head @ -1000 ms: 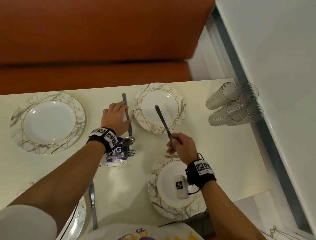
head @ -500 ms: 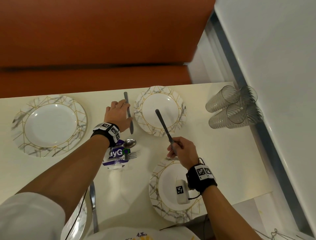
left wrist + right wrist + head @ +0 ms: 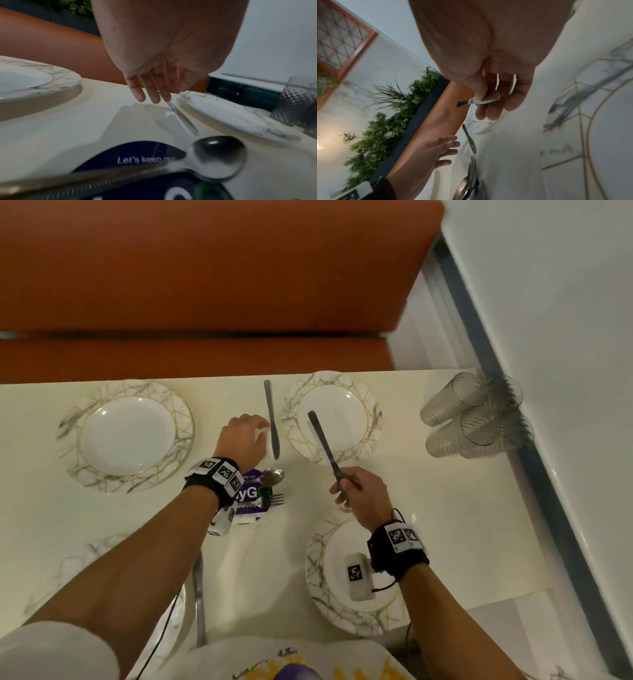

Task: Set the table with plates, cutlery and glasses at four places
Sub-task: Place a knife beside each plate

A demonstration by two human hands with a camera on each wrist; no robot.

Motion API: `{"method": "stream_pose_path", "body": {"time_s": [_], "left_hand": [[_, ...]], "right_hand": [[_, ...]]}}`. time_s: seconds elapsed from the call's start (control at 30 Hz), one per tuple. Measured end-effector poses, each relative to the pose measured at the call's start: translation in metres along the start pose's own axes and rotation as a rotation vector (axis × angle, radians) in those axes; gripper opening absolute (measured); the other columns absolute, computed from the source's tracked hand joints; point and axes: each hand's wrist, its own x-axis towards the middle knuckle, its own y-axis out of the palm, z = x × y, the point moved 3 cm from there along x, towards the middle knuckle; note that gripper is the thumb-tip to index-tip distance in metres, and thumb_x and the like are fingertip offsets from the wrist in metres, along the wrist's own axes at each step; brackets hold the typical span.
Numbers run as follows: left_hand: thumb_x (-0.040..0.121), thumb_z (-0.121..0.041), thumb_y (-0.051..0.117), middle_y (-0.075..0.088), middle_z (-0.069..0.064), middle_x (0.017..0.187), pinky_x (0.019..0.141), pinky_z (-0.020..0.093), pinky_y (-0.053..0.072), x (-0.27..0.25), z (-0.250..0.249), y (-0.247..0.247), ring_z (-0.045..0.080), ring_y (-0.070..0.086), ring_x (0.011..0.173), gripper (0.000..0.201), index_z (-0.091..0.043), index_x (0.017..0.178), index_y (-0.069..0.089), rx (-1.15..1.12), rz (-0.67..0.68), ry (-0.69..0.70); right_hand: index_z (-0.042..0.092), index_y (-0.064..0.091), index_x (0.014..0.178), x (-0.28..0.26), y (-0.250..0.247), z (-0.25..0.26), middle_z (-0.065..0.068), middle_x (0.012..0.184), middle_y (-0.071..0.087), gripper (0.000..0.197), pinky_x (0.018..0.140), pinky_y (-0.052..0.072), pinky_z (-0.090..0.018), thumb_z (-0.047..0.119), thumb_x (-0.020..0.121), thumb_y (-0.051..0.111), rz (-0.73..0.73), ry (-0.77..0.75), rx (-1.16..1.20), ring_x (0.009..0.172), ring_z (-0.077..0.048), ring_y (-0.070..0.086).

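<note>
At far left on the cream tabletop [image 3: 445, 508]: round far-left plate [image 3: 127, 436], glossy white centre, marbled grey rim with thin gold lines. Right of it, left hand [image 3: 244, 440] hovering palm down, fingers [image 3: 150, 93] straight and loosely spread, gripping nothing. Just right of those fingertips, laid knife [image 3: 272, 419], slim dull metal, flat on the tabletop, pointing away, close beside the far-right plate [image 3: 331, 417] of the same marbled pattern. Nearer, below the left wrist: purple printed disc [image 3: 251, 494] with a shiny oval spoon [image 3: 272, 475] and a fork [image 3: 275, 499] lying on it. Centre right, right hand [image 3: 359, 494] pinching the held knife [image 3: 325, 451] by one end between thumb and curled fingers, the rest of it slanting up and left over the far-right plate's rim. Under the right wrist, near-right plate [image 3: 318, 583], same marbling. At far right edge, clear ribbed glasses [image 3: 476, 419] lying stacked on their sides.
</note>
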Motion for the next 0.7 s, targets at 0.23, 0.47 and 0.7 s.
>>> {"method": "stream_pose_path", "body": {"time_s": [0.23,0.47,0.7], "left_hand": [[0.104,-0.026,0.053,0.076,-0.007,0.094,0.076,0.022,0.055,-0.068,-0.039,-0.004,0.005,0.07,0.085,0.019,-0.021,0.111,0.07,-0.431,-0.016,-0.149],[0.094,-0.012,0.07,0.075,-0.002,0.084,0.072,0.017,0.056,-0.119,-0.043,-0.01,0.013,0.071,0.079,0.025,-0.018,0.117,0.064,-0.634,-0.157,-0.331],[0.095,-0.003,0.062,0.074,0.005,0.089,0.064,0.032,0.06,-0.154,-0.001,-0.04,0.021,0.072,0.074,0.02,-0.019,0.103,0.069,-0.734,-0.133,-0.445]], "right_hand": [[0.012,0.067,0.111,-0.011,0.044,0.017,-0.001,0.084,0.078,0.025,0.06,0.051,-0.023,0.009,0.096,0.048,0.146,-0.128,-0.005,0.062,-0.016,0.069],[0.016,0.068,0.103,-0.036,0.078,0.03,0.002,0.081,0.078,0.014,0.06,0.052,-0.022,0.011,0.094,0.058,0.275,-0.207,-0.012,0.065,-0.014,0.071],[0.009,0.07,0.106,-0.06,0.12,0.035,-0.008,0.083,0.074,0.017,0.06,0.056,-0.027,0.006,0.095,0.057,0.381,-0.227,0.005,0.058,-0.014,0.066]]}}
